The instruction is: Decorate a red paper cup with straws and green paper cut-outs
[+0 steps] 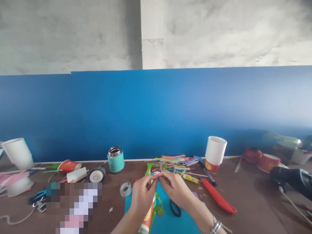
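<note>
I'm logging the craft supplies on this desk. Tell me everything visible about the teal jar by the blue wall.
The teal jar is a short, squat cylinder with a teal body and a shiny silver, metal-looking rim. It stands upright and open, with no lid on it. It sits on the brown table close to the blue wall, left of the hands. A round lid-like piece lies just beside it. Nothing visibly touches it.

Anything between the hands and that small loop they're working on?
Nothing visible. The left hand and right hand already pinch the thin loop at its base, fingertips meeting at a small pink piece. The loop rises clear above them, in front of the pile of coloured strips.
</note>
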Tool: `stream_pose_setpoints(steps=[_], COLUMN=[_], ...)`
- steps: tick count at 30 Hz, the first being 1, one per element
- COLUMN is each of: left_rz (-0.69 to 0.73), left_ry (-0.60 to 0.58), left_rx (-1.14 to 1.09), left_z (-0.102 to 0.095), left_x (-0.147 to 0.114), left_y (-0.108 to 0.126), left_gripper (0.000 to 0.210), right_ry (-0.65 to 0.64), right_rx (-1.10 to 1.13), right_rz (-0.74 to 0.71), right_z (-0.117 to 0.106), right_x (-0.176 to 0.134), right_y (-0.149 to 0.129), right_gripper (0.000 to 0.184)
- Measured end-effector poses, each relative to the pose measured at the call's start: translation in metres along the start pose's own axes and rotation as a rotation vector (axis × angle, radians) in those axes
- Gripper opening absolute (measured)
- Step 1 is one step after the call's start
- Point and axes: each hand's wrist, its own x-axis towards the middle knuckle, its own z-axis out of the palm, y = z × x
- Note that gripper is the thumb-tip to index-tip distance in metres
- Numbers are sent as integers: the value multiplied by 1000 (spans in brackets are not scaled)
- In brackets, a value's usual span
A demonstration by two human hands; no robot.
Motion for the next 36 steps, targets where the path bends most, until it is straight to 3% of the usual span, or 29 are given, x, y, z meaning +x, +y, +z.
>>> stream_pose_setpoints(steps=[8,15,20,23,25,28,29,31,34,36], left_rz=[190,367,401,278,89,-205,-274,-357,-404,-433], left_ry=[46,140,157,133,139,138,120,74,21,2], left_rx=[130,143,88,-65,-266,-615,-702,-818,-911,-963], left_z=[-4,-8,-11,-10,-9,-9,-9,-11,-13,-13], left_x=[-4,-7,-11,-10,-7,0,2,5,7,7], left_y=[-1,5,7,10,14,20,22,23,24,25], left_gripper=[18,19,16,13,13,25,30,37,42,42], right_ry=[72,122,113,74,141,316,316,173,141,177], right_rx=[44,320,704,862,687,62,-136,-384,-436,-349], right_rz=[13,141,292,434,370,165,137,180,228,217], right_z=[7,10,19,25,25,23,22,22,25,26], right_x=[0,2,2,2,2,3,3,4,5,6], right_y=[0,-9,-14,-14,-11,5,13,29,45,43], right_gripper=[20,17,20,21,21,16,16,20,19,13])
